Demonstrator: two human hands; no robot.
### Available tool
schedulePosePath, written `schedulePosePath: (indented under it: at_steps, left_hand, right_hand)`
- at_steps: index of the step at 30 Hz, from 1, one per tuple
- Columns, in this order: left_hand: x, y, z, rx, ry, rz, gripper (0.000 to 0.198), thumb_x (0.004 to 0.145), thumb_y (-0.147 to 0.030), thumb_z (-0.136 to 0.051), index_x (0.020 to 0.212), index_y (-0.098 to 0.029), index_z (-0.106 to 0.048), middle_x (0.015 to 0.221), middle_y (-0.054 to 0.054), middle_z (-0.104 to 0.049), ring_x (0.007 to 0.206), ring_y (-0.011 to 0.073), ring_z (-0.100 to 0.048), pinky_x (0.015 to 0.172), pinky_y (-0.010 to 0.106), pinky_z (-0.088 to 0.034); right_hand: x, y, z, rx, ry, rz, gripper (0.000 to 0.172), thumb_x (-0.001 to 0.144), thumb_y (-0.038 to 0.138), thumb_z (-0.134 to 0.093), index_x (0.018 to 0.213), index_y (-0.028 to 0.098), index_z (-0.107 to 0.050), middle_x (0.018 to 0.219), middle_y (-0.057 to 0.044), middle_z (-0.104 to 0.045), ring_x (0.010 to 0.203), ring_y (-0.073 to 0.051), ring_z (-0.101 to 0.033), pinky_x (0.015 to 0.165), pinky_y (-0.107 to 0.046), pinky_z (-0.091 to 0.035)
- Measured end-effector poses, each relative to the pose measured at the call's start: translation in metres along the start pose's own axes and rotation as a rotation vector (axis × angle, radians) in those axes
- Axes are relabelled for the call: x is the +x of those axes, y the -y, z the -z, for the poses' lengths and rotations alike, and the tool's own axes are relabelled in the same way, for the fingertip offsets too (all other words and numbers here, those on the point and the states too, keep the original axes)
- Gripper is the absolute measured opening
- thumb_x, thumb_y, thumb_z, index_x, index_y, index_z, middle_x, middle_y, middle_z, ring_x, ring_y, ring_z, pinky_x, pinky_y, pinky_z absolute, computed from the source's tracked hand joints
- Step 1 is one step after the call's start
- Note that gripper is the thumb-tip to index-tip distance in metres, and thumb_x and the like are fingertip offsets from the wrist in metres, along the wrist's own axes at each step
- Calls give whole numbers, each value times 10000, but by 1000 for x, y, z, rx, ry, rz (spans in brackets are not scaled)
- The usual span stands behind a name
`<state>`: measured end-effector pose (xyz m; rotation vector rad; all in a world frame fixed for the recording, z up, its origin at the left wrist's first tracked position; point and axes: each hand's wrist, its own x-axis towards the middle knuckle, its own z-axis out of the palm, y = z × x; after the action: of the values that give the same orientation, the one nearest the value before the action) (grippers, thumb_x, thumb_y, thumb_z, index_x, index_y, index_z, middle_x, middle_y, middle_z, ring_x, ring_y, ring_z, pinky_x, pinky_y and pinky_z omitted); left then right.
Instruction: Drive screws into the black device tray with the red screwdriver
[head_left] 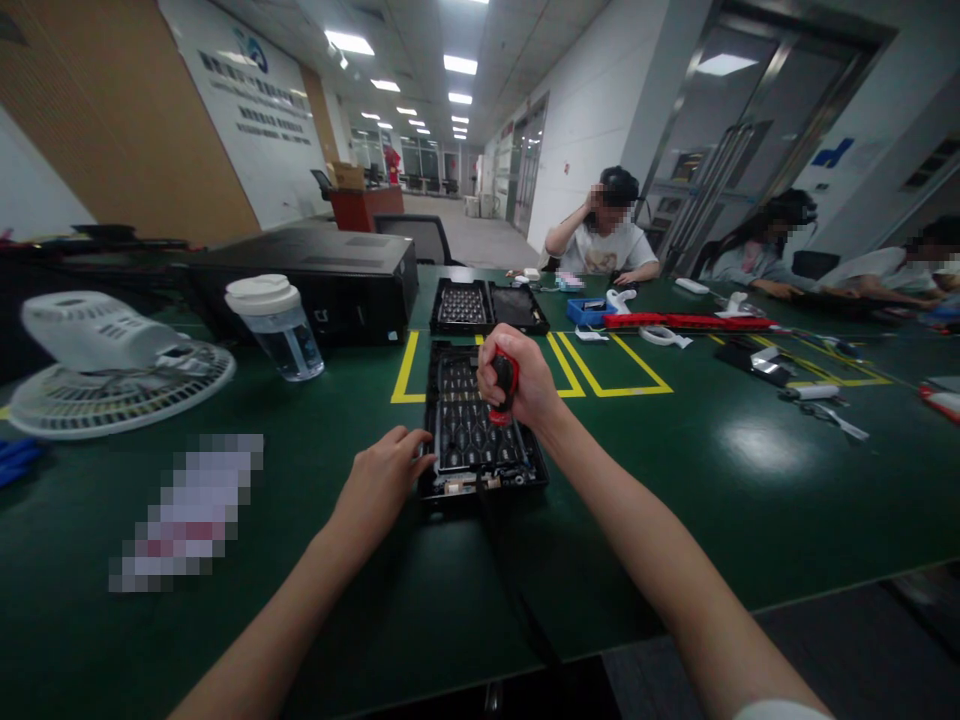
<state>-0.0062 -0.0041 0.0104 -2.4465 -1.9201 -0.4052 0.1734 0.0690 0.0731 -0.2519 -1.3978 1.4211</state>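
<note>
A black keyboard frame (469,425), opened up with its gridded inside showing, lies on the green table in front of me. My right hand (517,378) is closed in a fist round a red and black screwdriver (504,385), held upright over the frame's middle. My left hand (386,472) rests on the table with its fingertips pressed against the frame's left edge near the front corner. A black cable (510,580) runs from the frame's near edge toward me.
A second opened keyboard (487,306) lies farther back. A lidded water cup (277,325), a white fan (112,370) and a black computer case (315,275) stand at the left. Yellow tape lines (600,385) mark the table. Three people sit at the far right among tools.
</note>
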Motion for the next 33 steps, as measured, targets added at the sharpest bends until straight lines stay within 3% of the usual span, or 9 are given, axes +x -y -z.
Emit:
schedulePosePath:
  at_steps: [11,23,33]
  left_hand:
    - [-3,-1,0,54,-33,-12,294,874,-354,-429,1070,-217,-600,956,56,-612,801,186,-608,657,271,-449]
    - [-2,-1,0,66,-21,-2,309,876,-356,-410,1076,-223,-604,959,57,-616,797,187,-612,654,274,-445]
    - [-2,-2,1,60,-22,8,312,873,-361,-415,1079,-221,-602,966,57,-616,796,188,-611,654,273,-441]
  right_hand:
    - [-5,1,-4,-56,-115,83,200,851,284,-453,690,171,-490,478,76,-474,298,-44,-384,302,-162,-271]
    - [-11,-1,-23,-227,-268,133,221,854,301,-464,670,179,-472,475,86,-433,315,-26,-372,317,-150,-256]
    - [-9,-2,-33,-365,-453,167,241,863,303,-449,655,182,-459,494,79,-430,343,-23,-366,341,-153,-274]
